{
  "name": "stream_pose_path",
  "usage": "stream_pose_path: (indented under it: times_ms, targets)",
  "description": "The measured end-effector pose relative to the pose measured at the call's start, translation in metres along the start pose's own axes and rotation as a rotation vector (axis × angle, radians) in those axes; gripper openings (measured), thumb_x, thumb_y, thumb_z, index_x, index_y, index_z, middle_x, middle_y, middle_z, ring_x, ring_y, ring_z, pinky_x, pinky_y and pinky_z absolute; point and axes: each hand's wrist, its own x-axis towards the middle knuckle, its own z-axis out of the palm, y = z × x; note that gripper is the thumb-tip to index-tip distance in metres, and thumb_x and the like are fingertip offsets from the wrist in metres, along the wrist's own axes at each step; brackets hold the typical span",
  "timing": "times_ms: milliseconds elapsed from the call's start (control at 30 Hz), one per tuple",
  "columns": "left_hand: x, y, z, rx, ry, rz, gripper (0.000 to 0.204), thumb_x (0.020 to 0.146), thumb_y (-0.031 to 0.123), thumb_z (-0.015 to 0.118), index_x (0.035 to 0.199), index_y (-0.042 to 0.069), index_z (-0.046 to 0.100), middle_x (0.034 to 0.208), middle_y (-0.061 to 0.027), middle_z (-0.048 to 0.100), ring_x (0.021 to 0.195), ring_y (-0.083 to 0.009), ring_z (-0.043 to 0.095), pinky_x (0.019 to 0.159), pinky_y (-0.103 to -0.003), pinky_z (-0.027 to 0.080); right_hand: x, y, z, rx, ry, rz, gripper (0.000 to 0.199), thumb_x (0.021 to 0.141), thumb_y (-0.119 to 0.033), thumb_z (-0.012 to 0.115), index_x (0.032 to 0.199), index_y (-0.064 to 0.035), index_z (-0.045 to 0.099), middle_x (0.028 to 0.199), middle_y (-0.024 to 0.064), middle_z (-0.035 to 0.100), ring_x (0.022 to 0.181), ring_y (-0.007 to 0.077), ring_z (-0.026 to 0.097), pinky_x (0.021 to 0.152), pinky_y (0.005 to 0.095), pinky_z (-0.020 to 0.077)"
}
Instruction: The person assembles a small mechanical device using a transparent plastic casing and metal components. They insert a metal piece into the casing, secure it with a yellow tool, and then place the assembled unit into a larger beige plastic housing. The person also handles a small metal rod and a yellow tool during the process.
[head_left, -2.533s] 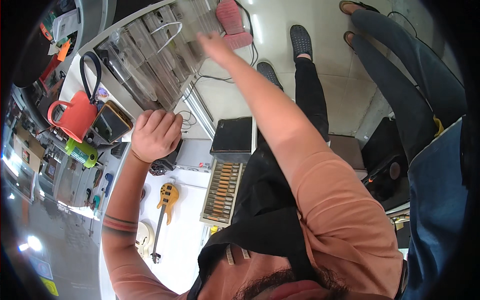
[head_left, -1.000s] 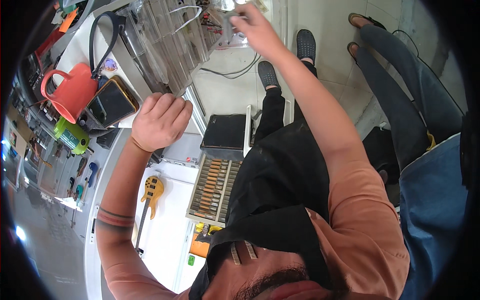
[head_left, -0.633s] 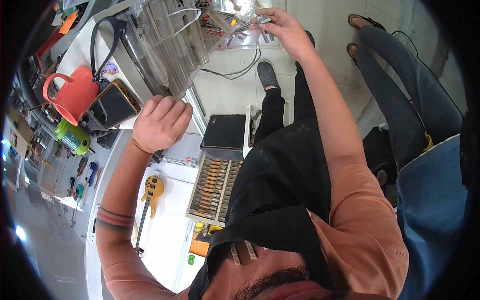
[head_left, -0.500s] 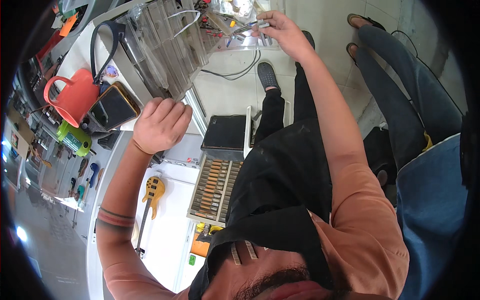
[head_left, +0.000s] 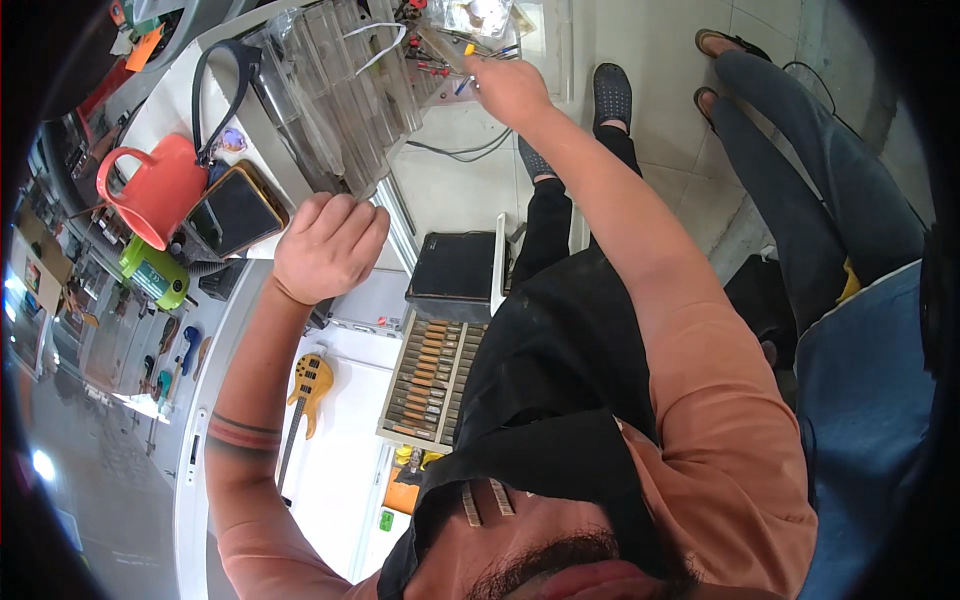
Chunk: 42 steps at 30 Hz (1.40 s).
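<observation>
My left hand (head_left: 331, 247) is closed in a loose fist against the near edge of a clear plastic drawer unit (head_left: 340, 110). What its fingers hold, if anything, is hidden. Over a spread of small hand tools (head_left: 437, 68) at the top centre, my right hand (head_left: 508, 92) reaches in from the right. Its fingers are curled downward among the tools, and whatever lies in them cannot be made out. A yellow-tipped tool (head_left: 470, 49) shows right beside its fingertips.
At left stand a red mug (head_left: 160, 190), a phone (head_left: 238, 210) and a green bottle (head_left: 154, 270). Below are a rack of wooden-handled tools (head_left: 425, 380) and a guitar (head_left: 311, 385). A black box (head_left: 450, 265) stands near my legs. Another person's legs (head_left: 820, 150) are at right.
My right hand has moved left and down, deeper over the tools; the grey metal piece it held is no longer visible. My right foot now shows. The left hand stays at the drawer unit.
</observation>
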Motion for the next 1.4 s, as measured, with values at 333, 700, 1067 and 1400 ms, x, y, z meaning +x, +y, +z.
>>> stream_pose_path:
  times_ms: [333, 700, 1067, 1400]
  targets:
    - [-0.006, 0.006, 0.0, -0.018, 0.13, -0.012, 0.024, 0.079, 0.014, 0.072, 0.101, 0.007, 0.065, 0.09, -0.0037, 0.056, 0.093, -0.0234, 0.058, 0.084, -0.038, 0.047, -0.084, -0.032, -0.105, 1.262, 0.089, 0.353, 0.023, 0.095, -0.02, 0.08, 0.108, -0.0023, 0.075, 0.084, 0.0014, 0.07, 0.071, 0.0068, 0.055, 0.063, 0.0236, 0.0419]
    - [0.036, 0.176, -0.112, -1.153, 0.534, -0.256, 0.046, 0.09, 0.014, 0.081, 0.134, 0.005, 0.067, 0.117, -0.0114, 0.068, 0.103, -0.0264, 0.068, 0.09, -0.037, 0.057, -0.349, -0.151, -0.272, 1.713, 0.059, 0.154, 0.019, 0.099, -0.015, 0.076, 0.113, -0.0066, 0.065, 0.091, 0.0013, 0.064, 0.069, 0.0081, 0.051, 0.066, 0.0225, 0.0412]
    - [0.048, 0.38, -0.263, -1.576, 0.587, 0.046, 0.03, 0.098, 0.0, 0.075, 0.127, -0.001, 0.068, 0.117, -0.0065, 0.064, 0.111, -0.0168, 0.07, 0.093, -0.029, 0.058, -0.604, -0.213, -0.361, 1.403, 0.461, -0.144, 0.031, 0.098, -0.013, 0.065, 0.125, -0.0085, 0.051, 0.103, 0.0004, 0.055, 0.093, 0.01, 0.052, 0.083, 0.0279, 0.0434]
    - [0.146, 0.569, -0.31, -1.752, 0.34, 0.077, 0.032, 0.107, 0.011, 0.067, 0.136, 0.0, 0.06, 0.117, -0.01, 0.071, 0.103, -0.021, 0.073, 0.093, -0.036, 0.06, -0.806, -0.128, -0.387, 1.488, 0.666, -0.015, 0.026, 0.109, -0.01, 0.058, 0.135, -0.0049, 0.057, 0.11, 0.0038, 0.064, 0.094, 0.0104, 0.061, 0.082, 0.028, 0.0505]
